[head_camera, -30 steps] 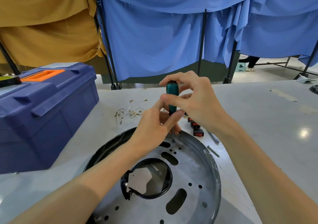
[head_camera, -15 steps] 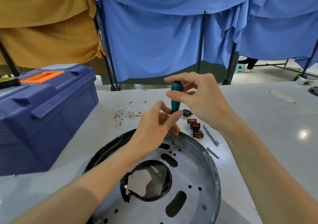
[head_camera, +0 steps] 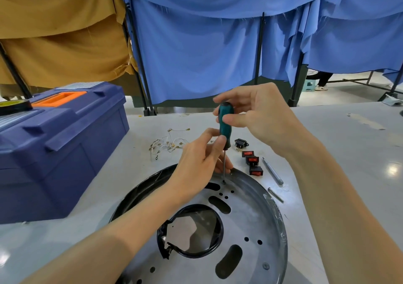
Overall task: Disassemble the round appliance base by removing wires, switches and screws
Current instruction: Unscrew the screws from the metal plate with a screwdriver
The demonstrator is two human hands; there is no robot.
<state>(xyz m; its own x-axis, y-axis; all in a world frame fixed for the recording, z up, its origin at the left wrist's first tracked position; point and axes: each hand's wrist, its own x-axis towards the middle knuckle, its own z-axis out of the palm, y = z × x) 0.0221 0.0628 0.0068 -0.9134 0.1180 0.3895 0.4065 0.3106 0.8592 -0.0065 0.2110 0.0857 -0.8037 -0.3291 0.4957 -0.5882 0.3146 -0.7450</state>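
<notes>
Mid screw-removal, seemingly, on the round base [head_camera: 250,216] at lower centre: right hand [head_camera: 261,113] pinching the teal screwdriver [head_camera: 225,122] handle, left hand [head_camera: 196,164] gripping its neck, tip on a far-rim screw [head_camera: 224,182]; next, probably steady turning under downward pressure.

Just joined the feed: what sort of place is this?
Probably a partitioned workshop station: a blue toolbox, red switches and loose wires on the table, blue cloth screens on frames behind.

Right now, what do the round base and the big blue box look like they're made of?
Base: probably metal. It is a dull grey sheet with a soft sheen and cleanly punched holes and slots.
Box: probably plastic. It is matte navy, with moulded ridges and rounded edges.
</notes>
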